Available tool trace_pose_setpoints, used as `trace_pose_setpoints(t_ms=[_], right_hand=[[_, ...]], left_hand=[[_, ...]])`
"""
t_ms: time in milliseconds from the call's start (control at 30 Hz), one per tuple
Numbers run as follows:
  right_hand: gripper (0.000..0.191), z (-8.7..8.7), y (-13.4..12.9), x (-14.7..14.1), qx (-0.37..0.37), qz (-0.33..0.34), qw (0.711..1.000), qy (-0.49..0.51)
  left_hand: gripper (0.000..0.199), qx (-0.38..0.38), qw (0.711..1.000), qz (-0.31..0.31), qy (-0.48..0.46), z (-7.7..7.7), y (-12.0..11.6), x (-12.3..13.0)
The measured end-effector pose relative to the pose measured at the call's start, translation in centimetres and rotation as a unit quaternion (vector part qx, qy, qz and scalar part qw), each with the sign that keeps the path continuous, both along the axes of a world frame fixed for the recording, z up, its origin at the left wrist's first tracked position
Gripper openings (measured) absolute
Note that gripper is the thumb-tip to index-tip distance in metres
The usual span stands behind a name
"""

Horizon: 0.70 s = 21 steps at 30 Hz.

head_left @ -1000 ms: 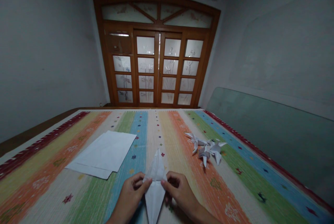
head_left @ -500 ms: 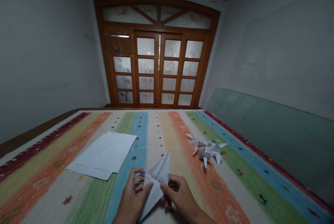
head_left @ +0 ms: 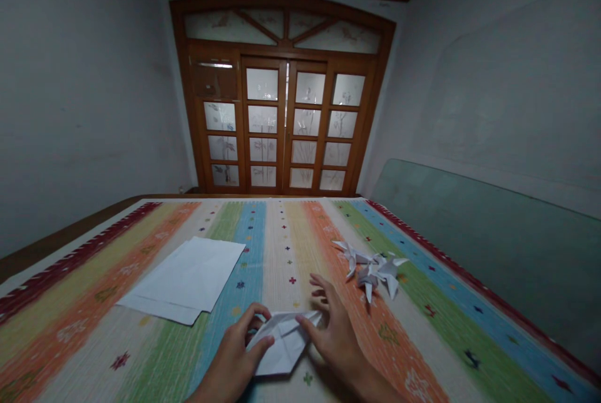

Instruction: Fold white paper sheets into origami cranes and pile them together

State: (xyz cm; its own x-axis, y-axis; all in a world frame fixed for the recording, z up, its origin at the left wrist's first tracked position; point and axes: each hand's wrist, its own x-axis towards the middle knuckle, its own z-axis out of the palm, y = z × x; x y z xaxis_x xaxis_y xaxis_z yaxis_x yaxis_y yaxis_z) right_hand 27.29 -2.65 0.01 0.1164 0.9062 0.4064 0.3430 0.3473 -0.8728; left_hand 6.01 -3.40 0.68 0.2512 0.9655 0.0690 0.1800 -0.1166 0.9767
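A folded sheet of white paper [head_left: 282, 346] is low in the middle of the head view, just above the tablecloth, its upper part showing creased flaps. My left hand [head_left: 239, 340] grips its left side, thumb on the near face and fingers curled behind the edge. My right hand [head_left: 335, 328] is at the right end of the paper. Its thumb touches the upper flap while the other fingers stretch up and away from the sheet. Several folded paper figures [head_left: 373, 270] with pointed ends lie in a cluster beyond my right hand.
A stack of flat white sheets [head_left: 188, 278] lies on the left of the striped tablecloth [head_left: 164, 359]. A green-grey panel [head_left: 469, 215] stands along the right side of the table. Wooden doors with glass panes [head_left: 284, 121] are behind the far edge.
The folded paper has gone from an upright pointed shape to a lower, wider one, its top point no longer standing up. My right hand has moved up and right, its fingers spreading off the paper.
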Motion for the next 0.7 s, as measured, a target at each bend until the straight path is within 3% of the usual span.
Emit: trace_pose_setpoints(t_ms=[100, 267, 400, 500, 700], right_hand=[[0.04, 0.5, -0.6, 0.3, 0.014, 0.086, 0.99, -0.115], [0.03, -0.8, -1.6, -0.4, 0.02, 0.165, 0.964, -0.207], [0.024, -1.9, -1.4, -0.6, 0.021, 0.164, 0.959, -0.229], [0.024, -1.7, -1.2, -0.4, 0.024, 0.155, 0.959, -0.236], [0.023, -0.9, -0.6, 0.1, 0.002, 0.138, 0.964, -0.229]], left_hand=[[0.015, 0.038, 0.995, -0.044, 0.085, 0.3, -0.1, -0.3], [0.021, 0.102, 0.981, -0.076, 0.149, -0.4, -0.5, -0.5], [0.022, 0.16, 0.964, -0.092, 0.19, -1.2, -0.4, -0.8], [0.02, 0.189, 0.956, -0.076, 0.213, -1.4, -0.2, -0.9], [0.025, 0.17, 0.962, -0.053, 0.207, -1.0, 0.1, -1.1]])
